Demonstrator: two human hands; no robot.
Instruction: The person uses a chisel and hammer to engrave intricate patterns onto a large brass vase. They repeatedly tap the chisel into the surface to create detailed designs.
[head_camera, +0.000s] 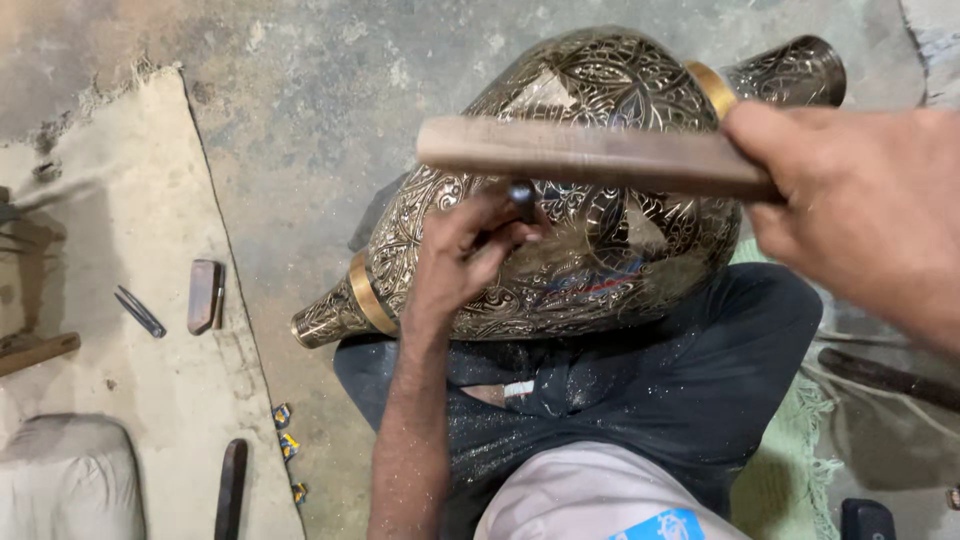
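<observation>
A large engraved brass vase (560, 270) lies on its side across my lap, its neck pointing up right and its foot down left. My left hand (462, 255) pinches a small dark chisel (521, 199) against the vase's side. My right hand (862, 212) grips a flat wooden bat (585, 155), held level just above the chisel's head. Fine metal dust speckles my left forearm and my dark trousers (700, 370).
A pale mat (130, 240) on the concrete floor at left carries a small wooden block (204, 296), a thin metal tool (140, 312), a wooden handle (38, 352) and a dark bar (231, 488). A green cloth (790, 450) lies at right.
</observation>
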